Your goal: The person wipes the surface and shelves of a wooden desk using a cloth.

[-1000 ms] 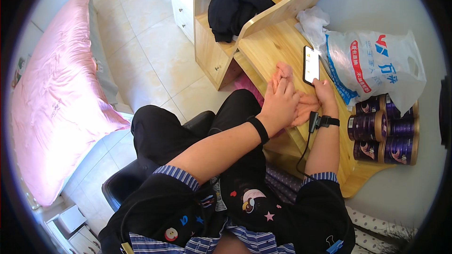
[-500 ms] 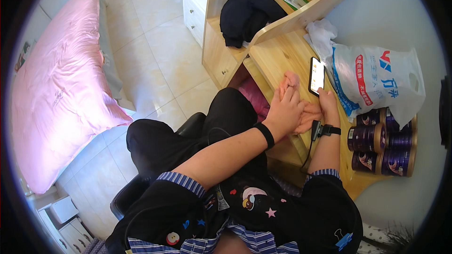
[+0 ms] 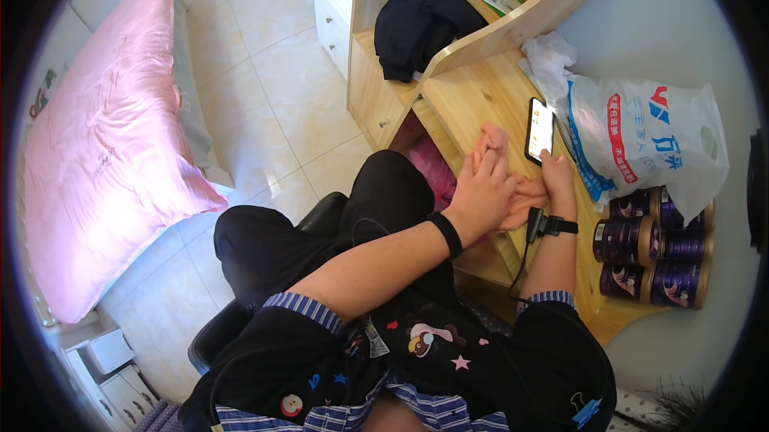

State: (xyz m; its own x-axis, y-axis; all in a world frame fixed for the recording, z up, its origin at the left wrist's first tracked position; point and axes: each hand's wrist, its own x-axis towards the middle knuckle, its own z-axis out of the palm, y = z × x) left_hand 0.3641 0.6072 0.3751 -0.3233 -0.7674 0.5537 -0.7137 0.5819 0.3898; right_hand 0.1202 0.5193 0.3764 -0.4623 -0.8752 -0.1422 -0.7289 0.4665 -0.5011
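My left hand point(image 3: 483, 194) rests on a crumpled orange-pink cloth point(image 3: 525, 201) at the desk's front edge, its fingers curled over the fabric. Folds of the cloth stick out beyond the fingertips and to the right, under my palm's side. My right hand point(image 3: 558, 179) grips the lower end of a smartphone point(image 3: 540, 129) with a bright, lit screen. Its thumb lies over the screen's bottom corner; the other fingers are mostly hidden behind it. Black bands circle both wrists, and a cable runs down from the small device on the right one.
A wooden desk point(image 3: 465, 107) with a raised shelf holds dark clothing point(image 3: 424, 27). Behind the phone lies a white plastic bag point(image 3: 641, 127), with several purple cans point(image 3: 625, 241) stacked to its right. A pink quilt point(image 3: 104, 151) covers the bed at left; a white cabinet point(image 3: 332, 23) stands beyond the desk.
The view has shifted very slightly. Both hands stay where they were, the left on the cloth and the right on the smartphone.
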